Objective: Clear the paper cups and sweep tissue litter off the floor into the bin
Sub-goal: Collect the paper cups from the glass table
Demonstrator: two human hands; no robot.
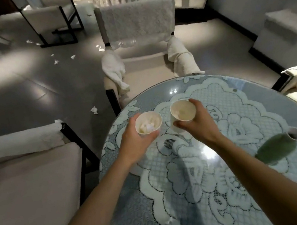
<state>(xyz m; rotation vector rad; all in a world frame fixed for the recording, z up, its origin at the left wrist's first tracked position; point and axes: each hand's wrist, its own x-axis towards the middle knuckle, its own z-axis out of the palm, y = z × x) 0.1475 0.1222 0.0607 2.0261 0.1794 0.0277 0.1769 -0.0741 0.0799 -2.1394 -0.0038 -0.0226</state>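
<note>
Here, fingers (153, 137) curled, the left hand (136, 146) grips a tissue-filled paper cup (148, 124), the right hand (200, 123) a second cup (183, 111).

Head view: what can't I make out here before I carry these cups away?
- Bin: nowhere in the head view.
- Right cup: its base hidden by the right hand; lifted or on the table, cannot tell.
- Left cup: its side covered by the left hand.
- Vase: blurred.
- Floor tissue: far scraps too small to count.
</note>
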